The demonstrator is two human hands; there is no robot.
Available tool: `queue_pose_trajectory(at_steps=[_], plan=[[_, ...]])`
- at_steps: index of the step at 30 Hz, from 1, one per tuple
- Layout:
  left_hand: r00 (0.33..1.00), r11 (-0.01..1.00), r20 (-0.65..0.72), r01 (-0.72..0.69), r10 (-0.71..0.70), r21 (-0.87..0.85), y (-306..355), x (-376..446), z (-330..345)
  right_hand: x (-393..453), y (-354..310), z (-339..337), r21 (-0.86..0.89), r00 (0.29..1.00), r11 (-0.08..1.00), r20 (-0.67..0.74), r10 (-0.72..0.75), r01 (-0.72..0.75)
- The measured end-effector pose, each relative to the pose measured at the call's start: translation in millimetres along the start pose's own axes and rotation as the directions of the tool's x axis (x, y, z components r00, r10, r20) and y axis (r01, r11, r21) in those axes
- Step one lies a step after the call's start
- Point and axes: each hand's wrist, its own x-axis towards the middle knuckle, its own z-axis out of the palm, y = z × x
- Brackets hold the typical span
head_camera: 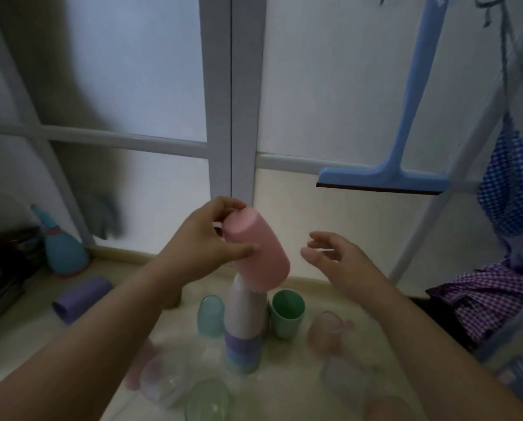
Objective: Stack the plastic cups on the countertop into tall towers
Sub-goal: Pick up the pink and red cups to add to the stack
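One pink cup (255,249), inverted and tilted, is held at its closed end by the left hand (202,241). Thumb and fingers (242,250) pinch the cup wall: the thumb lies across the near side, the remaining fingertips curl over the base at the far side. The open mouth of the pink cup points down and to the right, and overlaps the top of the tower (245,317); whether rim and tower top are touching cannot be told.

Directly below the left fingers, the tower stands upright on the counter (71,338). Its upper section is white, with purple, blue and teal bands nested at the base.

To the right of the pink cup, the right hand (342,259) hovers open. Its fingers (321,238) are spread and slightly curled, palm facing the cup, holding nothing and clear of the cup.

Loose cups around the tower base:
- teal translucent cup (210,316), just left of the tower, below the left fingers;
- green cup (287,311), upright, mouth up, just right of the tower;
- pink translucent cup (327,332), below the right fingers;
- purple cup (82,297), on its side, well left of the left fingers;
- several clear and pale translucent cups nearer the camera, blurred.

Above the right fingers, a blue squeegee (406,123) hangs against the frosted window (138,86).
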Motion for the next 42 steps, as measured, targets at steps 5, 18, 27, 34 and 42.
queue_pose_trajectory(at_steps=[5,18,27,34,42], plan=[[0.998,0.995,0.054,-0.021,0.015,0.102,-10.4,-5.0,9.0,2.5,4.0,22.2,-0.121,1.0,0.993,-0.011,-0.019,0.018],[0.976,0.981,0.219,-0.045,0.002,0.191,-52.1,-0.3,30.0,3.7,35.2,40.0,-0.191,0.994,0.976,-0.052,0.099,-0.107],[0.995,0.985,0.076,-0.078,0.067,0.151,-44.5,28.2,24.4,37.2,89.6,61.0,-0.433,0.976,0.894,0.116,0.186,-0.119],[0.996,0.985,-0.07,0.062,-0.051,0.159,-68.9,29.7,23.3,70.0,126.8,96.3,-0.585,0.91,0.811,0.34,0.238,0.006],[0.987,0.984,-0.127,0.111,-0.094,0.137,-74.6,23.5,14.8,83.3,103.1,64.9,-0.581,0.939,0.812,0.306,0.158,0.053]])
